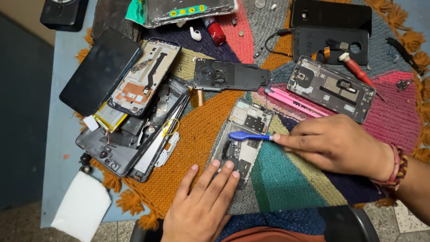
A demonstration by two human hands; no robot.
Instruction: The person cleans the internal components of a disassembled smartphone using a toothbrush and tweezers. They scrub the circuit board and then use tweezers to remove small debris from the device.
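Note:
An opened phone [245, 130] with its back off lies on a colourful woven mat [286, 179] in the middle. My left hand [201, 201] presses flat on the phone's near end, fingers spread over it. My right hand [336, 143] grips a blue toothbrush [249, 136] by the handle. Its head lies across the phone's exposed board.
A pile of dismantled phones and frames [134, 116] lies at left. A black cover plate [230, 75], a pink tool [295, 103], another opened phone [331, 87], a red screwdriver [358, 74] and black phone cases [331, 40] lie beyond. A white cloth [83, 206] sits front left.

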